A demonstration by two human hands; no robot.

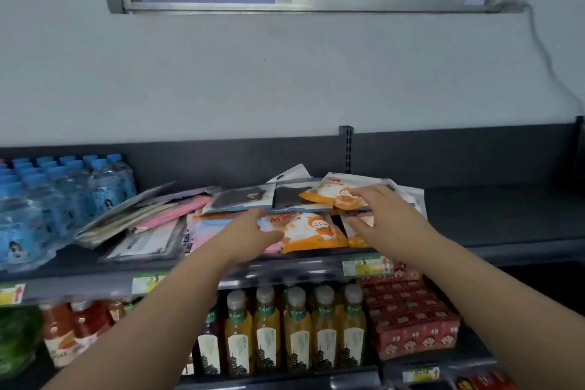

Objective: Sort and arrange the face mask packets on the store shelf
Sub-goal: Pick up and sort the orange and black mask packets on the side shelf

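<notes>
Face mask packets lie in a loose heap on the dark top shelf (493, 215). My left hand (250, 231) pinches the left edge of an orange-and-white packet (311, 233) at the front. My right hand (384, 218) rests with spread, fairly straight fingers on a second orange-and-white packet (329, 195) on top of the heap; its thumb lies by another orange packet (357, 239) underneath. Two black mask packets (243, 196) lie just behind my left hand. Pink and grey packets (171, 215) fan out to the left.
Blue-capped water bottles (63, 193) crowd the shelf's left end, touching the fanned packets. A slotted upright (346, 149) stands at the back. Below are orange juice bottles (297, 329), red drinks (76, 329) and red cartons (411, 320). The shelf's right part is bare.
</notes>
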